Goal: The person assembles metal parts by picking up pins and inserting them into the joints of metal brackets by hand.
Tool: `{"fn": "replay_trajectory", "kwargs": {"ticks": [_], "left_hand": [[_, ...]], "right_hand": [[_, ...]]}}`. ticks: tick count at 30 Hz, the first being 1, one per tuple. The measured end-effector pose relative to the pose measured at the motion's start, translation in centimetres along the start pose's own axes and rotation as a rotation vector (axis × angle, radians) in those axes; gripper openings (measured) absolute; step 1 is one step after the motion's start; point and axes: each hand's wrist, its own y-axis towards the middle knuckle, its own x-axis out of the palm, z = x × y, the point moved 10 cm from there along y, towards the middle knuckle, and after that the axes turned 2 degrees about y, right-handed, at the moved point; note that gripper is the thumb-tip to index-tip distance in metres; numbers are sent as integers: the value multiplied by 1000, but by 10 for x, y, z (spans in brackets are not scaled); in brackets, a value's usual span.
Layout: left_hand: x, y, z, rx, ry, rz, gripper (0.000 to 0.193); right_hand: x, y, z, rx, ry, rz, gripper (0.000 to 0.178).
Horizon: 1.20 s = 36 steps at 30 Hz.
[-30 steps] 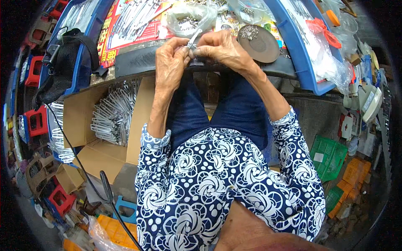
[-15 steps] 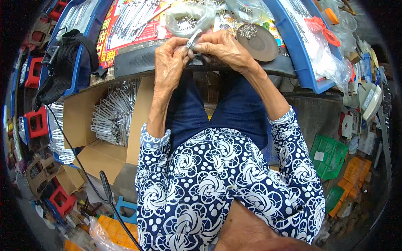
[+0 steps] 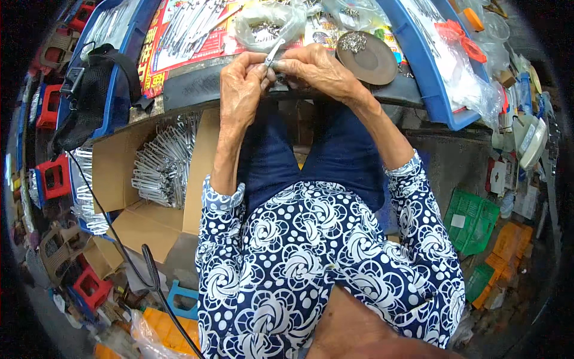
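Observation:
Over the near edge of the table, a small silver metal strip [image 3: 274, 51] stands slanted between my two hands. My left hand [image 3: 239, 90] is closed, pinching the strip's lower part between thumb and fingers. From the other side my right hand [image 3: 320, 70] also closes on it, thumb and fingertips at the same end. Fingers hide that end, so any small part there cannot be made out. Just beyond is a clear plastic bag [image 3: 291, 29] with small metal pieces. Right of my right hand lies a round brown dish [image 3: 376, 67] holding a pile of small metal parts [image 3: 353, 42].
Long metal strips [image 3: 191, 27] lie on printed paper at the far left. Blue trays [image 3: 122, 72] [image 3: 439, 90] flank the table. Below left, an open cardboard box [image 3: 113, 170] holds many similar strips [image 3: 161, 170]. A black cable [image 3: 122, 257] hangs at left.
Both hands stay in nearly the same place, still gripping the metal strip. Only slight finger movement and a small shift of the whole view show.

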Motion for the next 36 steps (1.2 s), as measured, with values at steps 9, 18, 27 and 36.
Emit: {"fn": "replay_trajectory", "kwargs": {"ticks": [9,18,27,36], "left_hand": [[-4,4,2,27,-9,36,13],[4,-6,-1,15,3,-20,15],[3,0,7,41,-42,-21,13],[1,-10,8,114,-66,-30,11]], "right_hand": [[-11,4,0,-58,-216,141,20],[-63,-68,-124,-227,-117,463,32],[-48,-128,-293,-715,50,372,88],[-19,-90,-225,-541,-103,167,27]]}}
